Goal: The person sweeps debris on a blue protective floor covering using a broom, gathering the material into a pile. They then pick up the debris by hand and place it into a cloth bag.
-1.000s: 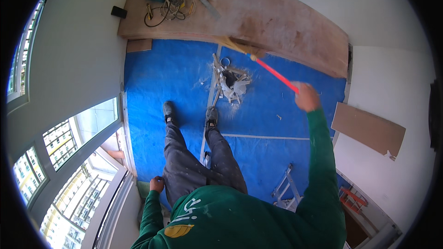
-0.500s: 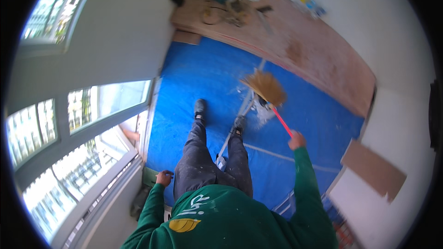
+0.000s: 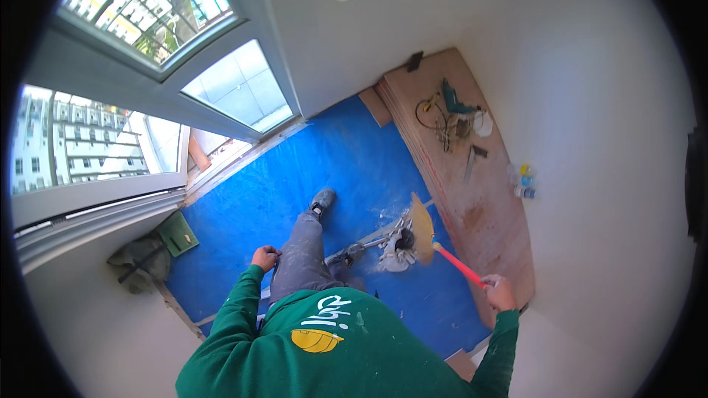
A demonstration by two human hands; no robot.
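My right hand [image 3: 500, 292] is closed round the red handle of a broom [image 3: 461, 265]. Its tan bristle head [image 3: 422, 230] rests against a heap of pale debris [image 3: 398, 253] on a blue floor sheet [image 3: 354, 140]. Something dark lies within the heap, too unclear to name. Beside my left thigh hangs my left hand [image 3: 265, 258], its fingers loosely bent and holding nothing.
On the right, a stack of wooden boards [image 3: 483, 228] bears a green power tool [image 3: 453, 97], a cord and a hammer-like tool [image 3: 473, 162]. Bottles [image 3: 525, 180] stand beyond it by the wall. A green tray [image 3: 177, 234] and a grey bag-like thing [image 3: 140, 262] lie at left, near the open window frame [image 3: 96, 199].
My body and view have turned, so the boards now lie along the right side. The broom head has swung to the right side of the debris; my right hand still grips its handle.
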